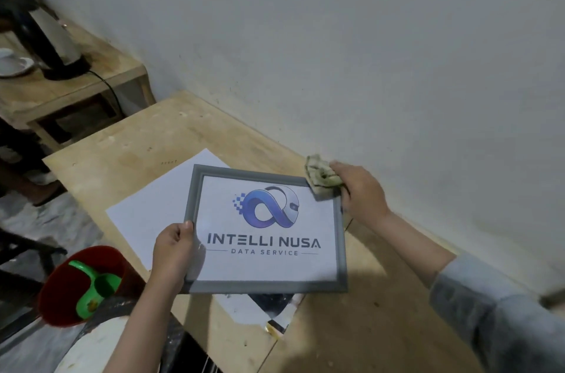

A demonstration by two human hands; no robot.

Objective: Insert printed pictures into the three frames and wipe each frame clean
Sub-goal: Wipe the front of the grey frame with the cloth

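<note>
Your left hand (175, 245) has its grip clenched on the left rail of the grey rectangular picture frame (266, 285), held above the pale plywood worktop (351, 326) near its wall edge. Your right hand (360, 189) grips a crumpled greenish cloth (321, 177) on the frame's upper-right corner. The logo print (269, 226) is already inserted; wiping appears under way. Other frames: not visible.

The frame (341, 250) I hold looks like matt grey plastic with glossy glazing over the printed paper (269, 229). My cloth (321, 177) is crumpled, stained fabric. The table (146, 143) is rough, bare plywood; the bucket (55, 290) smooth red plastic.
</note>
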